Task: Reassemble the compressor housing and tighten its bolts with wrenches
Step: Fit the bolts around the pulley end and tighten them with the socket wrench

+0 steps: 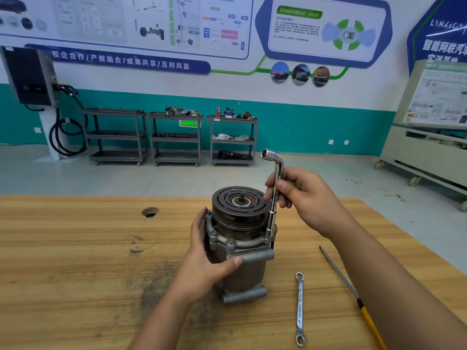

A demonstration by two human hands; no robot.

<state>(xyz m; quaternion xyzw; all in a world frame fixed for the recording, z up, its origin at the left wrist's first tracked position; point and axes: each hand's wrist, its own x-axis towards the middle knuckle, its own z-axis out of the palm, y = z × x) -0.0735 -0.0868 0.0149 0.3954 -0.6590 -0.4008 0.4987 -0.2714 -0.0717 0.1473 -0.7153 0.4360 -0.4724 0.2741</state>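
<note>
My left hand [209, 258] grips the compressor [242, 251], upright between my hands, housing closed, front bolts [230, 242] seated. My right hand [303, 198] pinches the socket wrench [274, 198]; tightening looks unfinished.

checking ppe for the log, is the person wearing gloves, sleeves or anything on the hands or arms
No. Both the left hand and right hand are bare, with no gloves, rings or watch visible. Both forearms are bare too; no sleeve shows.
</note>
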